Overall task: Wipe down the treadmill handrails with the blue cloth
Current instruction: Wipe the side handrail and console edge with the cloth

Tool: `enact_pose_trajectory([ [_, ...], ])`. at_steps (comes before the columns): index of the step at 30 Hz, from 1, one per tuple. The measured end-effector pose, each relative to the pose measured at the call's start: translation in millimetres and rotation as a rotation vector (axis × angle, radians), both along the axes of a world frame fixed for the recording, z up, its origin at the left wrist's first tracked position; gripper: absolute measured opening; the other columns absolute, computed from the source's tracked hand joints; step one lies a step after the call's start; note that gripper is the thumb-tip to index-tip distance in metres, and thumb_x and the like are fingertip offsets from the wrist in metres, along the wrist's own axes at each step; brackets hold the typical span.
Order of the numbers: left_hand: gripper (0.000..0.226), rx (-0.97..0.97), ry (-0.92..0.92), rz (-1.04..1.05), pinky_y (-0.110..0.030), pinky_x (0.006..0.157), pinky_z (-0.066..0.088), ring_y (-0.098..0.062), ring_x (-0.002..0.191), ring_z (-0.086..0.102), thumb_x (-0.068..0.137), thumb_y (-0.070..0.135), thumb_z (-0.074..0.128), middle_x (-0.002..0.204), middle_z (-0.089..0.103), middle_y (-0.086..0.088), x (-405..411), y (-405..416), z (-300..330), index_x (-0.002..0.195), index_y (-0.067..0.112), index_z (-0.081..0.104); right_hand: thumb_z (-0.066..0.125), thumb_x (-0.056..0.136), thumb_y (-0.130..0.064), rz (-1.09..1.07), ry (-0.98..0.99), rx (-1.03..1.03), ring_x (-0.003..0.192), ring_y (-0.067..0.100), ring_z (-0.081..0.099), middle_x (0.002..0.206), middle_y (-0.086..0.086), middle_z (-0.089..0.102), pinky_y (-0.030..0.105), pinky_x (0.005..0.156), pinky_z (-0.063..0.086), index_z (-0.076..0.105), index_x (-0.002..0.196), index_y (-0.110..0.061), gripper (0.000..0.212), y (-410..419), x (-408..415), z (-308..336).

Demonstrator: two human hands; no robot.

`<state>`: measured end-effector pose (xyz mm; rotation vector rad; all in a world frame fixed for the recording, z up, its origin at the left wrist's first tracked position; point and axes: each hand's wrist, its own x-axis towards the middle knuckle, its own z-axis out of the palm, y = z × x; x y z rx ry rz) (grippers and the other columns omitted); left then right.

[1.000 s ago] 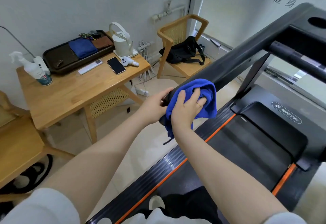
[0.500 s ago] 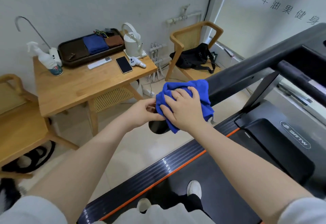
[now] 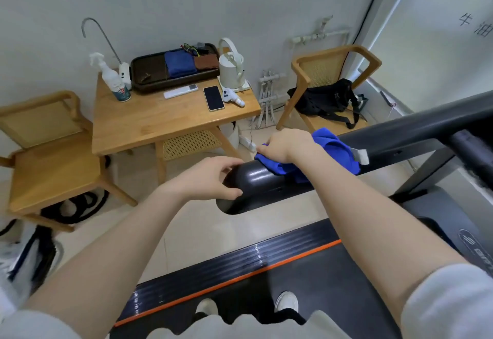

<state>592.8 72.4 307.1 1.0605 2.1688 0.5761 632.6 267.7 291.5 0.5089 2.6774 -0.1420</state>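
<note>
The black left handrail (image 3: 266, 181) of the treadmill runs from its rounded end at centre up toward the right. A blue cloth (image 3: 333, 152) is draped over the rail's top, a white tag hanging on its right edge. My right hand (image 3: 286, 145) presses down on the cloth, fingers closed over its left part. My left hand (image 3: 213, 178) cups the rail's rounded end, fingers curled around it, not touching the cloth.
A wooden table (image 3: 160, 122) holds a spray bottle (image 3: 113, 82), a dark tray (image 3: 173, 67) with folded cloths, a kettle, a remote and a phone. Wooden chairs stand on both sides; the right one (image 3: 333, 71) carries a black bag. The treadmill deck (image 3: 240, 272) lies below my feet.
My right hand slid the cloth up the rail away from its end, uncovering the rounded tip. My left hand stays at that tip. The view swung left.
</note>
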Motion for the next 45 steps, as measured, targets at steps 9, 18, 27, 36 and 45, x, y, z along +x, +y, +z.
enact_pose_trajectory([
  [9,0.046,-0.295,0.350,0.000,-0.027,0.058,0.038,-0.011,0.081,0.055,0.067,0.069,0.060,0.090,0.061,0.010,25.6,48.0,18.3,0.095,0.032,0.055,0.027,0.094,-0.054,0.293,0.451,0.085,0.079,0.026,0.054,0.073,-0.003,0.052,0.034,0.070,0.033,0.049,0.083,-0.020,0.042,22.9,67.7,3.2],
  [18,0.071,-0.150,0.393,0.205,-0.027,0.078,0.040,-0.017,0.105,0.052,0.069,0.062,0.065,0.117,0.053,0.003,55.9,82.5,-0.6,0.130,0.029,0.044,0.030,0.093,-0.044,-0.081,0.363,0.137,0.066,0.023,0.050,0.064,0.001,0.053,0.030,0.063,0.033,0.054,0.066,-0.016,0.046,101.8,66.7,3.7],
  [27,0.059,-0.113,0.379,0.242,-0.031,0.075,0.042,-0.022,0.099,0.056,0.066,0.061,0.067,0.103,0.056,0.001,54.9,81.3,-8.5,0.117,0.034,0.052,0.032,0.086,-0.048,0.245,0.724,0.171,0.073,0.028,0.060,0.078,0.006,0.064,0.039,0.075,0.040,0.061,0.079,-0.018,0.043,25.2,83.0,-21.1],
  [36,0.077,-0.144,0.404,0.140,-0.028,0.079,0.042,-0.020,0.105,0.053,0.069,0.063,0.065,0.118,0.053,0.002,51.3,81.4,-1.9,0.135,0.032,0.040,0.041,0.088,-0.048,-0.206,0.137,-0.136,0.079,0.025,0.054,0.080,0.002,0.057,0.031,0.063,0.035,0.059,0.081,-0.017,0.038,119.2,49.3,14.9],
  [45,0.075,-0.254,0.467,-0.049,-0.030,0.073,0.044,-0.018,0.092,0.052,0.064,0.066,0.066,0.105,0.057,0.002,31.6,91.0,-1.3,0.125,0.029,0.045,0.033,0.089,-0.043,0.036,0.717,0.207,0.094,0.028,0.061,0.096,0.007,0.068,0.045,0.097,0.035,0.065,0.093,-0.016,0.042,26.8,99.4,-22.6],
])
